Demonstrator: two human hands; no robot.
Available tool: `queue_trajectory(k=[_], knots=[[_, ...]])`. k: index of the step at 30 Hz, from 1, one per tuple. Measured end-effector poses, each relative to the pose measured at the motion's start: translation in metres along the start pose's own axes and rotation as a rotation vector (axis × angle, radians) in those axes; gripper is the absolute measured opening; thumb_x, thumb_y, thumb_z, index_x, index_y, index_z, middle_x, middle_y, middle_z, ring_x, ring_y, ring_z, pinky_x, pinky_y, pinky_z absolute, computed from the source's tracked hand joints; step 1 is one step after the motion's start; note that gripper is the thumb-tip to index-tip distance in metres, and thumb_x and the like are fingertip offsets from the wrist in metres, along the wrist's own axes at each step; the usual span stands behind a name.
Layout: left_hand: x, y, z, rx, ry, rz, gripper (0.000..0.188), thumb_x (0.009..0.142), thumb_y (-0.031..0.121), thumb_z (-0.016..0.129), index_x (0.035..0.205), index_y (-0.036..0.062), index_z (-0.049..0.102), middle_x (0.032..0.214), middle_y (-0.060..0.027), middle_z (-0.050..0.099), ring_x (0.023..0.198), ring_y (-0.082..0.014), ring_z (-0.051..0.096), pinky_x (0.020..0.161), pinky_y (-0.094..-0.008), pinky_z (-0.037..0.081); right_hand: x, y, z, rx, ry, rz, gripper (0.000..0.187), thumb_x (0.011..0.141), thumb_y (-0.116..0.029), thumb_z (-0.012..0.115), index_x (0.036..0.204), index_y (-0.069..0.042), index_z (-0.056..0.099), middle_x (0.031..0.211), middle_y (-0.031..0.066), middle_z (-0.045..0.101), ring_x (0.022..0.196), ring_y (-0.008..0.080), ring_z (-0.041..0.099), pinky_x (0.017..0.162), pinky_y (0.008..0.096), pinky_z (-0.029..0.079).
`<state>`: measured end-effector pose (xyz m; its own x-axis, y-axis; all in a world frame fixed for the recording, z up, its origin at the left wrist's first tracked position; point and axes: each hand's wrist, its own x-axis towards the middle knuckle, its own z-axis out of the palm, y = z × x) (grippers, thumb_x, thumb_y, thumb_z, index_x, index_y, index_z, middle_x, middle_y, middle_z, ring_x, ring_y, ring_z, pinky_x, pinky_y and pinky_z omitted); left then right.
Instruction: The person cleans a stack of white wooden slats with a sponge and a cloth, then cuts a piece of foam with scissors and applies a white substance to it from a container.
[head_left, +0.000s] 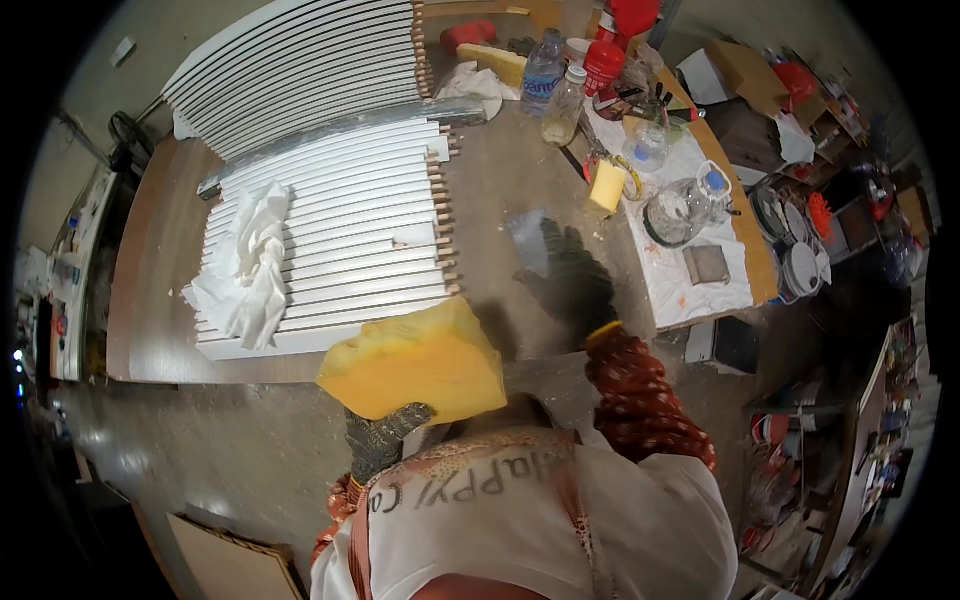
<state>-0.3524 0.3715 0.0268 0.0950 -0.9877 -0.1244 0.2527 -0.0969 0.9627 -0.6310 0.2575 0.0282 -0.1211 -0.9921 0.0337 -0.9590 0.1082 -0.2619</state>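
My left hand (385,438), in a grey knit glove, grips the lower edge of a large yellow sponge block (415,365) with a rough, uneven top. The block is held at the near edge of the table. My right hand (572,280), in a dark glove, is over the bare tabletop, right of the sponge, and blurred. At its fingertips is a thin, greyish, see-through piece (528,242); whether the hand holds it I cannot tell. Left of there lies a row of white slats (350,255) with wooden pegs at their ends. A crumpled white cloth (248,265) lies on them.
More white slats (300,75) stand farther back beyond a grey bar (330,140). At right are bottles (543,72), a large clear jug (680,215), a small yellow sponge (605,187) and a grey block (707,265) on white paper. Crowded shelves (860,450) stand at far right.
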Motion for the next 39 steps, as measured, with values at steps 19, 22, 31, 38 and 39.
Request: queue_trajectory(k=[19,22,31,38,39], knots=[[0.059,-0.011,0.090,0.232,-0.231,-0.129,0.059,0.067,0.008,0.082,0.118,0.0007,0.053,0.106,-0.0088,0.063,0.094,-0.0191,0.061,0.079,-0.0341,0.052,0.081,0.101,-0.041,0.235,0.376,0.026,0.086,0.077,-0.050,0.068,0.139,-0.003,0.031,0.118,0.0230,0.057,0.102,0.0377,0.059,0.085,0.0430,0.047],[0.044,0.010,0.140,-0.226,-0.165,-0.161,0.048,0.071,0.007,0.080,0.112,0.0010,0.056,0.101,-0.0081,0.064,0.092,-0.0159,0.060,0.078,-0.0310,0.051,0.095,0.094,-0.043,0.166,0.158,0.117,0.099,0.073,-0.052,0.069,0.144,-0.004,0.019,0.120,0.0251,0.055,0.106,0.0399,0.056,0.087,0.0461,0.045],[0.052,-0.026,0.136,0.073,-0.128,-0.169,0.057,0.070,0.006,0.079,0.120,-0.0013,0.052,0.107,-0.0108,0.063,0.095,-0.0195,0.060,0.082,-0.0335,0.051,0.105,0.110,-0.041,0.678,0.299,-0.345,0.090,0.072,-0.024,0.078,0.141,-0.001,0.025,0.124,0.0202,0.052,0.107,0.0311,0.057,0.088,0.0381,0.048],[0.047,-0.017,0.150,-0.148,-0.062,-0.191,0.059,0.073,0.006,0.076,0.124,0.0012,0.046,0.109,-0.0088,0.059,0.100,-0.0189,0.057,0.085,-0.0325,0.049,0.183,0.063,-0.018,0.849,0.089,-0.286,0.081,0.075,-0.030,0.075,0.137,-0.001,0.033,0.126,0.0179,0.050,0.110,0.0280,0.054,0.096,0.0378,0.043],[0.050,-0.016,0.148,-0.134,-0.051,-0.152,0.059,0.073,0.006,0.076,0.124,0.0013,0.046,0.110,-0.0088,0.059,0.100,-0.0188,0.056,0.085,-0.0324,0.048,0.179,0.057,-0.023,0.871,0.150,-0.312,0.074,0.077,-0.032,0.072,0.136,-0.003,0.036,0.123,0.0171,0.053,0.107,0.0291,0.055,0.096,0.0384,0.042]])
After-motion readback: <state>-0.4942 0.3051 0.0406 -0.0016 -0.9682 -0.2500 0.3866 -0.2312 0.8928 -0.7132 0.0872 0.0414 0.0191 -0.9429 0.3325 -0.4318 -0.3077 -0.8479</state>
